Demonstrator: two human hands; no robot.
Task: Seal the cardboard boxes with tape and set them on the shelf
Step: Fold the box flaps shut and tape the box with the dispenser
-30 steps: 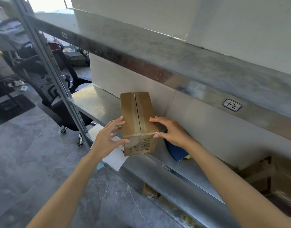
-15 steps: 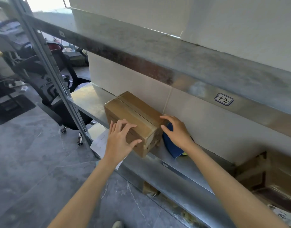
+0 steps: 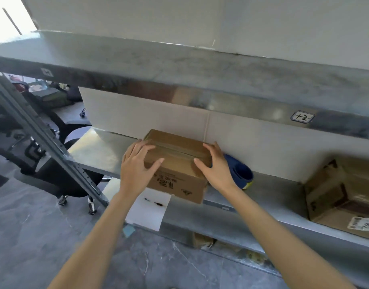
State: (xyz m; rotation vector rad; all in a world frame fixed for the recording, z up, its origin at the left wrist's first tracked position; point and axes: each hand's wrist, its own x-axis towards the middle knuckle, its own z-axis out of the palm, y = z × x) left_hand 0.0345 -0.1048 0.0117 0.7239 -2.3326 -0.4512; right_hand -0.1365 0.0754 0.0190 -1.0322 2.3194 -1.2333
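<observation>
Bright, even daylight. Far up and left of the box point(image 3: 177, 161), a window point(image 3: 6, 19) is blown out to white. Above the box, smeared glare runs along the upper shelf point(image 3: 200, 101); left of it, the lower shelf point(image 3: 100, 147) shines pale. Shadows beneath the box are soft. Everything is slightly blurred, and straight lines bow away from the box.

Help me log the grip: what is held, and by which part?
The cardboard box, resting on the shelf, is held between flat hands: left hand over its top left end, right hand against its right end.
</observation>
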